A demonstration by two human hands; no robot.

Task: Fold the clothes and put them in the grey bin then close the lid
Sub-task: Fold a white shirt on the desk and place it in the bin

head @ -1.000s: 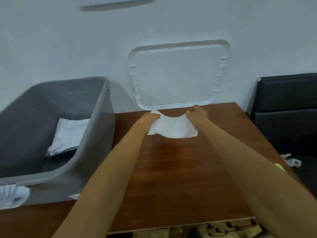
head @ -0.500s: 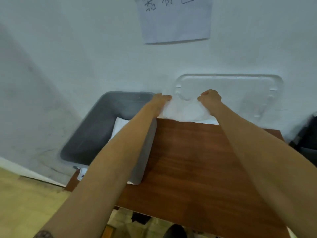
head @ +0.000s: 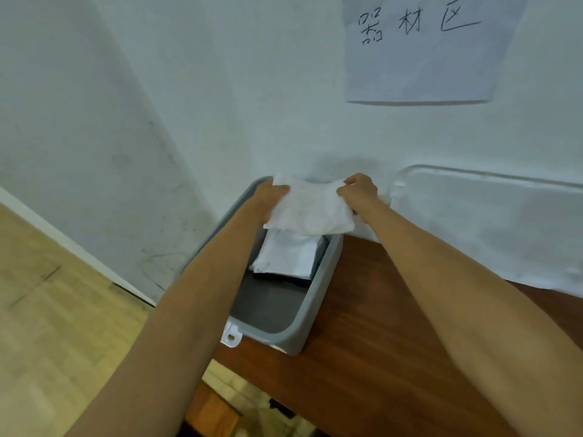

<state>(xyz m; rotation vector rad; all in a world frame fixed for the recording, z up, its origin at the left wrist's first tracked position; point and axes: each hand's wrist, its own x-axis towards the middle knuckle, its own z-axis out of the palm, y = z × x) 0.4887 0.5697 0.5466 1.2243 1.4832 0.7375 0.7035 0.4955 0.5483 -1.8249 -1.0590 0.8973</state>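
Above the open grey bin [head: 318,291], a folded white garment [head: 310,208] is held spread, its 9 o'clock edge pinched by the left hand [head: 271,197] and its 3 o'clock edge by the right hand [head: 359,192]. Light, limp fabric is judged best gripped at both edges, so that the fold is kept.

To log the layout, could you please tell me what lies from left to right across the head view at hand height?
Wooden floor → left hand → white folded garment → right hand → bin lid leaning against the wall.
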